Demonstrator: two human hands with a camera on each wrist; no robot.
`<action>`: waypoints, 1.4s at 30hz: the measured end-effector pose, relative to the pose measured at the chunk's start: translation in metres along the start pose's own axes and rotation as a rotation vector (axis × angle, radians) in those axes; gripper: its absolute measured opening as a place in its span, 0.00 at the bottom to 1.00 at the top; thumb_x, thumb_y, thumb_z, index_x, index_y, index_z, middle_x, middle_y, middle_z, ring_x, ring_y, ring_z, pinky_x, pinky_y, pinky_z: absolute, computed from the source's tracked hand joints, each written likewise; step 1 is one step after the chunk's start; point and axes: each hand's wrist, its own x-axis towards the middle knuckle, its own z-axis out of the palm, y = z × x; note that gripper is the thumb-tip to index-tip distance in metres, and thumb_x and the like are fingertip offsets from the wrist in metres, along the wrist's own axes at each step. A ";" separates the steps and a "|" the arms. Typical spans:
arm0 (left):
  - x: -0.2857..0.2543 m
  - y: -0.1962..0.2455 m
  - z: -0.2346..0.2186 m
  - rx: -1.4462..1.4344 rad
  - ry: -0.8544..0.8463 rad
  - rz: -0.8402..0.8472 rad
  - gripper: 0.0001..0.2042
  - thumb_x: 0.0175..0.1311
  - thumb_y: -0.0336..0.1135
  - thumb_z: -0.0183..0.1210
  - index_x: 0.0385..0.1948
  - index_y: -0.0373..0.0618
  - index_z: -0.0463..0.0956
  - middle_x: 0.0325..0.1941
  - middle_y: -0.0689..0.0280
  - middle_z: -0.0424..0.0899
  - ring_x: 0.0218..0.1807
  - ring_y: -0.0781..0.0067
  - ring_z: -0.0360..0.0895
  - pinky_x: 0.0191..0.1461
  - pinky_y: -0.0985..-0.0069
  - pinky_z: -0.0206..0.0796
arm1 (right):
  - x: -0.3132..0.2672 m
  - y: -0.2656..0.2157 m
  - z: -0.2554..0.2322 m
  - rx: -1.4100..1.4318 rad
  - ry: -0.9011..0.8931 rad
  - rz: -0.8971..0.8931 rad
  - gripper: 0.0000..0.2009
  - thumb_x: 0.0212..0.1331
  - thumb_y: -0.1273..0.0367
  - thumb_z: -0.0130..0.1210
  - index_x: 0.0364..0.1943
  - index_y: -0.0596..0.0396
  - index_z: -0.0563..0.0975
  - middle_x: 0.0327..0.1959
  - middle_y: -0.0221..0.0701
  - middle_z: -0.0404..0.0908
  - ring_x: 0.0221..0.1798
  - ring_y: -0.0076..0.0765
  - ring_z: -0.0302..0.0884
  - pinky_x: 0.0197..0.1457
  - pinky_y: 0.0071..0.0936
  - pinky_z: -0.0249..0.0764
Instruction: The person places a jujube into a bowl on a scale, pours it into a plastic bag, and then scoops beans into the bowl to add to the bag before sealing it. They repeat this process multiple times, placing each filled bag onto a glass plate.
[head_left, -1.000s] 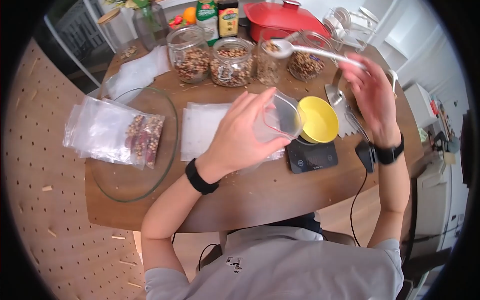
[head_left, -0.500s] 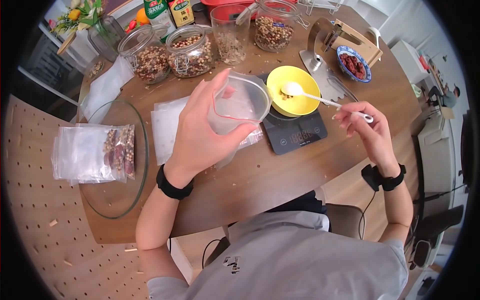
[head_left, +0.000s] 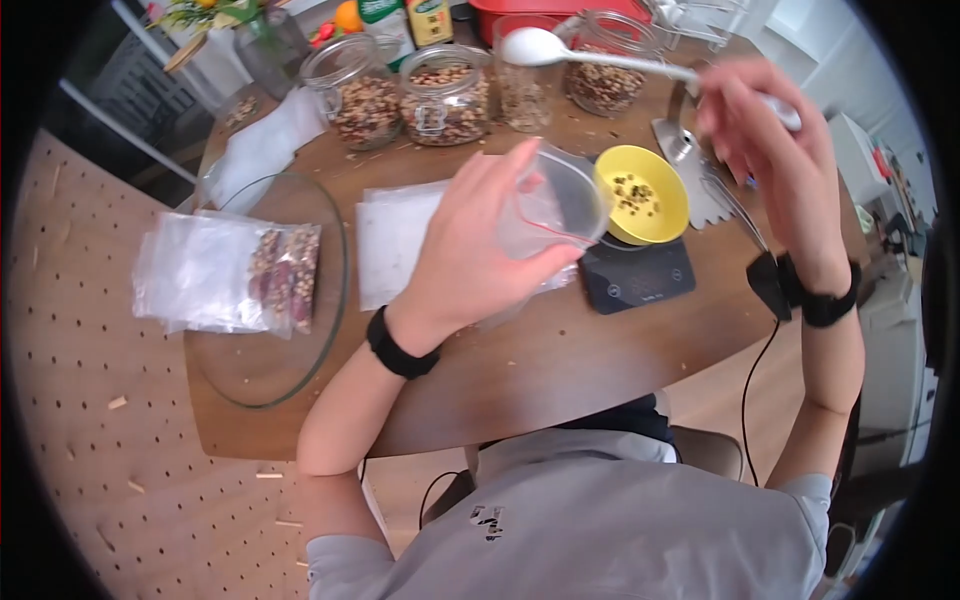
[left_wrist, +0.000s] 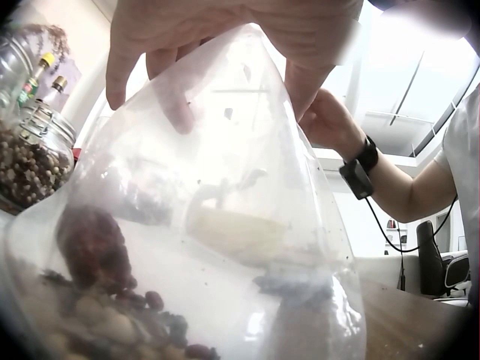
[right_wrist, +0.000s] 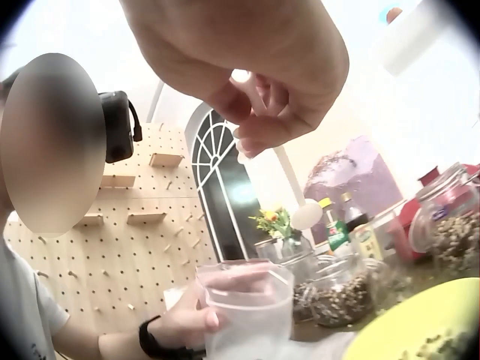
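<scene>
My left hand (head_left: pixel 470 245) holds a clear plastic bag (left_wrist: pixel 225 172) by its mouth, thumb and fingers spread to either side so it gapes. In the left wrist view, a red date (left_wrist: pixel 94 247) and mixed beans (left_wrist: pixel 112 326) lie low in the bag. Raised at the right, my right hand (head_left: pixel 775 130) grips a white spoon (head_left: pixel 535 47) by its handle. The spoon's head overlaps a glass tumbler (head_left: pixel 525 105) in the head view. A yellow bowl (head_left: pixel 668 218) with scattered beans sits on a black kitchen scale (head_left: pixel 640 280), just right of the bag's mouth.
Glass jars of mixed beans (head_left: pixel 365 105) line the back, before bottles and a red pot (head_left: pixel 560 15). Filled bags (head_left: pixel 285 275) lie on a glass dish (head_left: pixel 345 300) at left. Flat bags (head_left: pixel 395 245) lie mid-table. A metal stand (head_left: pixel 683 145) is behind the bowl.
The spoon was up near the jars, then dipped into the yellow bowl, and is now raised toward the jars again. More beans show in the bowl. My left hand keeps its hold on the bag.
</scene>
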 end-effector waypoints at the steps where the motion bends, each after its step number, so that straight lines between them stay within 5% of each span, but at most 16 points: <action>1: 0.000 0.000 0.000 -0.016 0.005 -0.009 0.45 0.48 0.32 0.78 0.72 0.41 0.65 0.51 0.60 0.80 0.54 0.69 0.79 0.51 0.73 0.75 | 0.019 -0.001 0.015 0.029 0.000 -0.017 0.12 0.76 0.64 0.50 0.44 0.56 0.81 0.34 0.24 0.81 0.31 0.11 0.70 0.30 0.14 0.64; 3: 0.000 -0.002 0.000 -0.015 0.022 0.016 0.45 0.48 0.34 0.78 0.72 0.40 0.65 0.50 0.59 0.81 0.53 0.67 0.79 0.52 0.73 0.74 | 0.062 -0.006 0.047 0.082 0.004 -0.042 0.14 0.77 0.62 0.49 0.40 0.56 0.81 0.31 0.23 0.81 0.29 0.11 0.69 0.29 0.15 0.63; 5: 0.001 0.003 -0.001 -0.017 0.017 -0.027 0.45 0.47 0.34 0.78 0.71 0.39 0.66 0.49 0.59 0.81 0.52 0.66 0.79 0.52 0.73 0.73 | 0.107 -0.023 0.070 0.045 -0.101 0.005 0.12 0.70 0.64 0.52 0.43 0.59 0.81 0.26 0.31 0.83 0.25 0.22 0.77 0.26 0.20 0.71; 11: 0.002 0.002 -0.002 -0.007 0.039 0.010 0.45 0.45 0.35 0.79 0.69 0.36 0.67 0.48 0.58 0.81 0.49 0.61 0.77 0.55 0.69 0.70 | 0.212 0.005 0.143 -0.133 -0.177 -0.040 0.14 0.65 0.63 0.55 0.38 0.63 0.82 0.29 0.33 0.83 0.28 0.27 0.77 0.29 0.29 0.72; 14: 0.003 0.004 -0.005 -0.024 0.040 -0.007 0.45 0.45 0.35 0.79 0.70 0.35 0.67 0.49 0.57 0.81 0.49 0.61 0.77 0.55 0.69 0.70 | 0.281 0.072 0.193 -0.467 -0.125 -0.371 0.15 0.64 0.63 0.57 0.39 0.65 0.81 0.29 0.35 0.85 0.30 0.27 0.79 0.32 0.32 0.74; 16: 0.004 0.003 -0.006 0.001 0.044 0.001 0.45 0.45 0.35 0.79 0.70 0.35 0.66 0.49 0.57 0.81 0.49 0.61 0.78 0.55 0.69 0.70 | 0.277 0.081 0.214 -0.224 -0.413 0.071 0.12 0.66 0.62 0.62 0.40 0.58 0.84 0.26 0.27 0.84 0.24 0.18 0.75 0.25 0.19 0.71; 20: 0.002 0.002 -0.004 -0.004 0.021 -0.024 0.45 0.45 0.34 0.79 0.70 0.35 0.66 0.49 0.57 0.81 0.50 0.61 0.78 0.56 0.69 0.70 | 0.217 0.052 0.170 -0.155 -0.394 0.029 0.13 0.65 0.61 0.63 0.27 0.55 0.82 0.18 0.26 0.80 0.21 0.20 0.74 0.25 0.23 0.71; 22: 0.001 0.004 -0.003 0.012 0.007 -0.044 0.45 0.45 0.33 0.78 0.70 0.37 0.66 0.49 0.58 0.81 0.52 0.62 0.79 0.58 0.69 0.70 | 0.177 0.030 0.116 -0.182 -0.282 -0.185 0.14 0.64 0.64 0.59 0.37 0.67 0.81 0.28 0.35 0.84 0.30 0.28 0.80 0.33 0.33 0.76; 24: 0.002 0.003 -0.002 0.029 -0.004 -0.025 0.45 0.45 0.31 0.78 0.71 0.38 0.66 0.50 0.59 0.82 0.53 0.63 0.79 0.59 0.69 0.71 | 0.132 0.031 0.069 -0.159 -0.161 -0.191 0.14 0.65 0.65 0.60 0.36 0.67 0.80 0.28 0.33 0.83 0.30 0.28 0.79 0.32 0.28 0.75; 26: 0.000 -0.003 -0.001 0.036 -0.004 0.016 0.44 0.46 0.29 0.77 0.71 0.40 0.67 0.51 0.60 0.82 0.54 0.65 0.80 0.59 0.69 0.72 | 0.072 0.051 0.031 -0.221 -0.102 -0.004 0.17 0.78 0.60 0.48 0.34 0.56 0.80 0.25 0.22 0.78 0.25 0.12 0.69 0.28 0.16 0.64; 28: 0.001 -0.002 0.001 -0.019 0.006 -0.020 0.43 0.45 0.32 0.78 0.69 0.37 0.69 0.48 0.58 0.82 0.51 0.61 0.80 0.57 0.68 0.71 | 0.004 0.055 -0.002 -0.265 -0.061 0.036 0.15 0.71 0.62 0.59 0.27 0.56 0.78 0.18 0.27 0.78 0.20 0.21 0.70 0.27 0.26 0.69; 30: 0.000 -0.003 0.002 -0.074 -0.025 -0.085 0.43 0.47 0.24 0.75 0.72 0.42 0.68 0.55 0.62 0.81 0.57 0.68 0.79 0.58 0.71 0.76 | -0.072 0.074 -0.016 -0.331 -0.016 0.278 0.15 0.74 0.65 0.56 0.27 0.57 0.74 0.22 0.30 0.77 0.22 0.28 0.69 0.30 0.30 0.68; 32: 0.001 -0.002 0.001 -0.067 -0.026 -0.103 0.43 0.47 0.24 0.75 0.71 0.40 0.68 0.54 0.61 0.81 0.56 0.67 0.79 0.59 0.70 0.74 | -0.129 0.088 -0.024 -0.608 0.008 0.171 0.10 0.71 0.69 0.57 0.30 0.57 0.75 0.30 0.33 0.81 0.30 0.37 0.75 0.36 0.33 0.73; 34: 0.001 -0.003 0.002 -0.067 -0.009 -0.088 0.43 0.45 0.27 0.77 0.70 0.37 0.68 0.51 0.60 0.82 0.54 0.66 0.80 0.62 0.69 0.71 | -0.160 0.090 -0.020 -0.554 0.011 0.087 0.05 0.66 0.72 0.60 0.36 0.55 0.74 0.43 0.37 0.84 0.47 0.47 0.79 0.49 0.37 0.76; 36: 0.003 -0.001 0.002 -0.029 -0.022 -0.083 0.44 0.45 0.26 0.77 0.70 0.37 0.68 0.51 0.61 0.82 0.55 0.67 0.80 0.64 0.69 0.71 | -0.178 0.089 -0.019 -0.656 -0.140 0.042 0.13 0.62 0.71 0.63 0.43 0.53 0.70 0.66 0.42 0.77 0.74 0.54 0.65 0.71 0.46 0.63; 42: 0.000 -0.003 0.003 -0.028 -0.033 -0.050 0.43 0.45 0.26 0.76 0.71 0.37 0.68 0.52 0.61 0.81 0.55 0.67 0.80 0.64 0.68 0.71 | -0.176 0.094 -0.006 -0.652 -0.286 0.037 0.14 0.63 0.66 0.63 0.37 0.52 0.67 0.73 0.45 0.70 0.82 0.53 0.52 0.75 0.54 0.55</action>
